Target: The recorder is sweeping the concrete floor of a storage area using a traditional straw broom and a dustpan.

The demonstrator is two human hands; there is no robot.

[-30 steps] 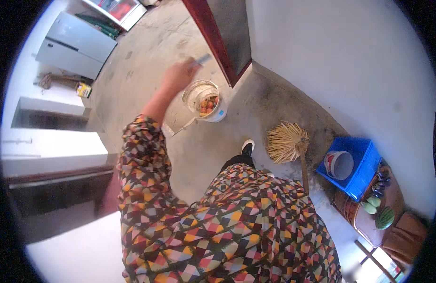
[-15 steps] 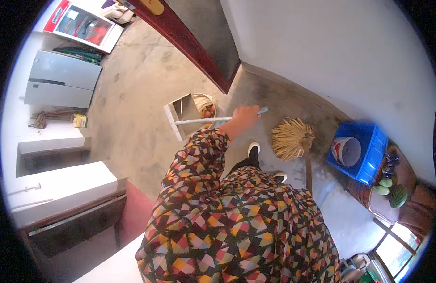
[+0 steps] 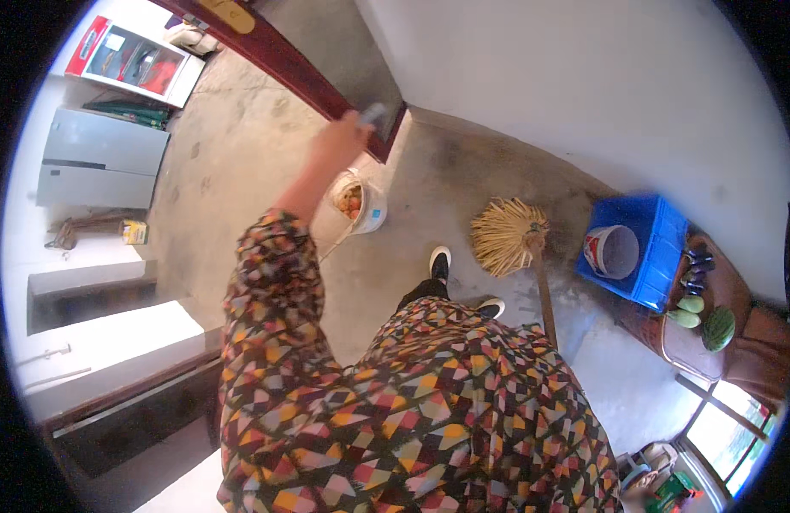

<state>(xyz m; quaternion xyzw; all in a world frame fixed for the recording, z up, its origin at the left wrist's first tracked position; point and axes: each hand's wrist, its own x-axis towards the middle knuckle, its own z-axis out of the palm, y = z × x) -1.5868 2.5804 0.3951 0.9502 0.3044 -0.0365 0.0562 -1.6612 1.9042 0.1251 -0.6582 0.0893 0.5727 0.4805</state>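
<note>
My left hand, at the end of the patterned sleeve, is closed round the dustpan's long pale handle, whose blurred tip sticks out beyond the fingers. My forearm hides most of the dustpan. Just below the hand, a white bucket stands on the floor with round reddish-orange items inside. To the right of my feet, a straw broom has its bristles fanned out, and its wooden stick runs down beside my clothing. My right hand is out of sight.
A dark red door stands ajar ahead. At right, a blue crate holding a white tub rests by a brown seat with eggplants, pale green gourds and a watermelon. A fridge and a display cooler line the left.
My left hand has swung up and left with the dustpan, toward the door. The dustpan pan, seen earlier beside the bucket, is now mostly behind my arm. The bucket shows more fully.
</note>
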